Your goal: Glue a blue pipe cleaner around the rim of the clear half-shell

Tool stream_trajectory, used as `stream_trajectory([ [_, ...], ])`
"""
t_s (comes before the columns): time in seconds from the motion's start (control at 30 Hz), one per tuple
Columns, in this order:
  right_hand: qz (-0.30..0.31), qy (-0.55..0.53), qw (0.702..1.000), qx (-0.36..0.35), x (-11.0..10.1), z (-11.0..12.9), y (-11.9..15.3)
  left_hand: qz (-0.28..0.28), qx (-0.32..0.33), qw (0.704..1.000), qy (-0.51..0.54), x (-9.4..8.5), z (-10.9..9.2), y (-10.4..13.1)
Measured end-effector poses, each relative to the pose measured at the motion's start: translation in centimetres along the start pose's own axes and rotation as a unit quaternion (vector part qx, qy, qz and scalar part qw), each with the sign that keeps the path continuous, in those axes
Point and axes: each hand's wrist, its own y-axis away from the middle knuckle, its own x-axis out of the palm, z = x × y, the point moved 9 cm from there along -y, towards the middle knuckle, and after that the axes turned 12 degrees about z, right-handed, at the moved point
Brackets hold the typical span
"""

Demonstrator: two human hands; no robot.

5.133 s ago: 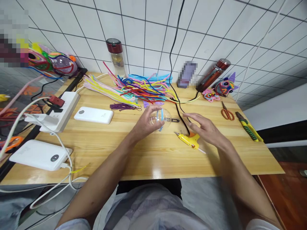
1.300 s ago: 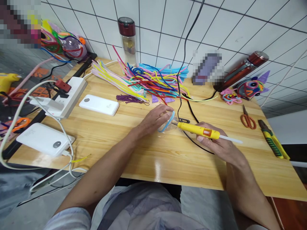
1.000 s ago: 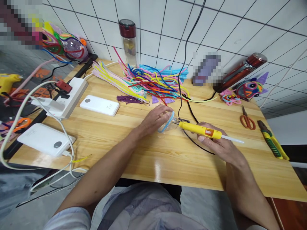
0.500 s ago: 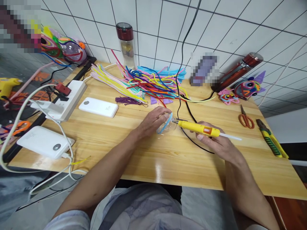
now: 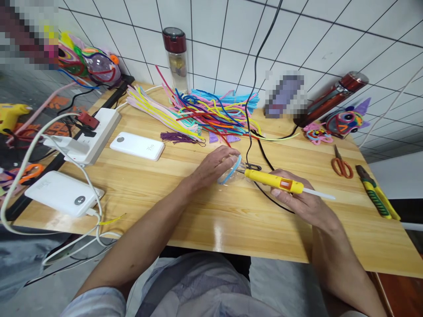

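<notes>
My left hand (image 5: 216, 166) is closed on a clear plastic piece (image 5: 233, 176) near the middle of the table. A light blue strip (image 5: 230, 171) runs round that piece. From the right, my right hand (image 5: 299, 196) grips a yellow glue gun (image 5: 271, 179), its tip pointing left at the clear piece, close beside the blue strip. A white glue stick (image 5: 319, 193) sticks out of the gun's rear end. Whether the tip touches the plastic I cannot tell.
Colourful pipe cleaners (image 5: 211, 112) lie at the back, beside a glass bottle (image 5: 176, 61). Scissors (image 5: 342, 165) and pliers (image 5: 373, 191) are on the right. Power banks (image 5: 137, 146) and a power strip (image 5: 95, 134) occupy the left. A black cord (image 5: 250, 127) crosses behind the gun.
The gun's tip has shifted slightly down and left relative to the clear piece, showing more of its wire stand. The whole view has shifted slightly. Both hands keep their holds.
</notes>
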Motion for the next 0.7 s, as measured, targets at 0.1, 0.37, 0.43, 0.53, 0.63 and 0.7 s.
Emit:
stream_trajectory([
  [0.1, -0.001, 0.000, 1.000, -0.003, -0.01, 0.17, -0.05, 0.001, -0.019, 1.000, 0.014, 0.03, 0.21, 0.02],
  [0.37, 0.018, 0.017, 1.000, -0.008, 0.48, 0.28, 0.05, -0.006, -0.015, 1.000, 0.023, -0.07, -0.10, 0.06],
  [0.43, 0.019, 0.026, 0.999, -0.014, 0.57, 0.35, 0.06, -0.006, -0.015, 1.000, 0.021, -0.08, -0.18, 0.06],
  [0.53, 0.023, 0.038, 0.999, -0.019, 0.68, 0.54, 0.02, -0.008, -0.011, 1.000, 0.016, -0.11, -0.34, 0.05],
  [0.63, 0.031, 0.039, 0.999, -0.013, 0.81, 0.77, -0.09, -0.009, -0.012, 1.000, 0.008, -0.10, -0.33, -0.02],
  [0.7, 0.034, 0.033, 0.999, -0.008, 0.83, 0.97, -0.16, -0.009, -0.012, 1.000, 0.004, -0.07, -0.28, -0.08],
])
